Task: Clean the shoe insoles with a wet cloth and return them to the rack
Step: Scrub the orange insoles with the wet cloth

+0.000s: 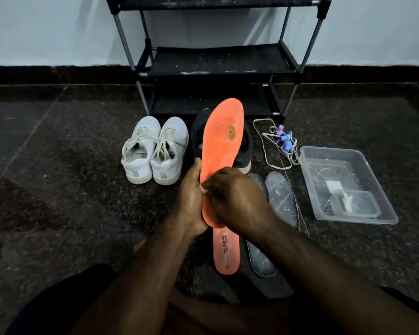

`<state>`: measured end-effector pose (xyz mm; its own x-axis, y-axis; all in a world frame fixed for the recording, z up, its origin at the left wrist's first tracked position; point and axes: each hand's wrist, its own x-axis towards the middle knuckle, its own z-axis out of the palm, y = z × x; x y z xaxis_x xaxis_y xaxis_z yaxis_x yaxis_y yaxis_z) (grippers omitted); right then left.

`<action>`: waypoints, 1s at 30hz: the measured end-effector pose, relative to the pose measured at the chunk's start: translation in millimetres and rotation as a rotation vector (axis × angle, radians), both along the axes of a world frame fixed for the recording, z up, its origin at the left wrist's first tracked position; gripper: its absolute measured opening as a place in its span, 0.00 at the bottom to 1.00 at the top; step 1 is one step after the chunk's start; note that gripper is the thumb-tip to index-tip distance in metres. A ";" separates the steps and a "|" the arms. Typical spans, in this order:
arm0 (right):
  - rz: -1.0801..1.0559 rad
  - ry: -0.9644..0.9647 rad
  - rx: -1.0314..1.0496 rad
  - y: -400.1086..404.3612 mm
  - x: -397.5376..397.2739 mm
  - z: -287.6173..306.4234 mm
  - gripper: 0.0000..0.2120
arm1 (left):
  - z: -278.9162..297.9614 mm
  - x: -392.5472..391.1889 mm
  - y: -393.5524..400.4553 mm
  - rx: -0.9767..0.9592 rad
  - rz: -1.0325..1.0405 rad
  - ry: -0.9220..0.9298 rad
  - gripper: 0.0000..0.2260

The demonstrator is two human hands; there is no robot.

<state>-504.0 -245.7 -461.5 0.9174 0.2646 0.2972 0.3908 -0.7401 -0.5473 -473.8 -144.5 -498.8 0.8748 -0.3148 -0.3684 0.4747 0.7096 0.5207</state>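
Head view: an orange insole point(221, 151) is held upright in front of the shoe rack point(218, 61), its toe end raised toward the rack's lowest shelf and a brown worn patch shown near its upper right edge. The insole is gripped along its left edge by the left hand point(191, 201), whose thumb is laid up the rim while the fingers are curled behind it. The right hand point(237, 201) is pressed across the insole's lower front, its fingers bent around a small white scrap, apparently the cloth point(203, 189), which is pinched against the insole's left edge just beside the left thumb; most of the cloth is hidden by the hand. A second orange insole point(226, 250) is laid flat on the floor point(58, 165) directly below the held one, farther from the rack. Two grey insoles point(282, 197) are laid just right of it. A pair of white sneakers point(155, 151) is set left of the held insole, and a black shoe point(198, 134) is partly covered behind it, both in front of the rack. A clear plastic tub point(344, 184) is placed to the rack's lower right, with a tangle of laces and purple clips point(282, 141) between tub and rack.
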 end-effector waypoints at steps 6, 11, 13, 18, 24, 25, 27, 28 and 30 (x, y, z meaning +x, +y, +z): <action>-0.106 -0.078 0.092 -6.2 22.1 10.0 0.07 | -1.5 -1.8 -5.4 -0.070 -0.009 0.043 0.20; 0.065 -0.078 -0.004 -2.6 -4.4 4.8 0.07 | -0.3 -0.5 3.5 0.018 -0.051 0.029 0.25; 0.116 0.018 0.046 -10.5 -7.6 10.1 0.12 | 3.0 -1.1 0.1 0.027 -0.050 0.029 0.25; -0.042 -0.061 0.131 -13.5 19.5 25.5 0.12 | 12.1 -4.6 -7.3 -0.080 0.002 0.043 0.23; -0.004 -0.079 -0.068 6.1 20.0 12.1 0.08 | 2.3 -1.6 -1.7 -0.143 0.015 0.094 0.21; 0.025 -0.080 -0.070 6.4 13.1 9.6 0.08 | 0.1 -0.7 0.8 -0.108 0.021 0.101 0.20; 0.072 -0.047 -0.066 3.0 -0.9 7.0 0.10 | -4.7 0.6 3.8 -0.024 -0.003 0.080 0.27; 0.095 -0.021 -0.063 -0.4 -7.2 7.4 0.12 | -4.4 0.8 4.0 0.018 -0.024 0.067 0.31; 0.160 0.052 -0.029 -8.6 -15.4 11.5 0.14 | 1.7 -0.2 2.2 0.105 -0.049 0.034 0.34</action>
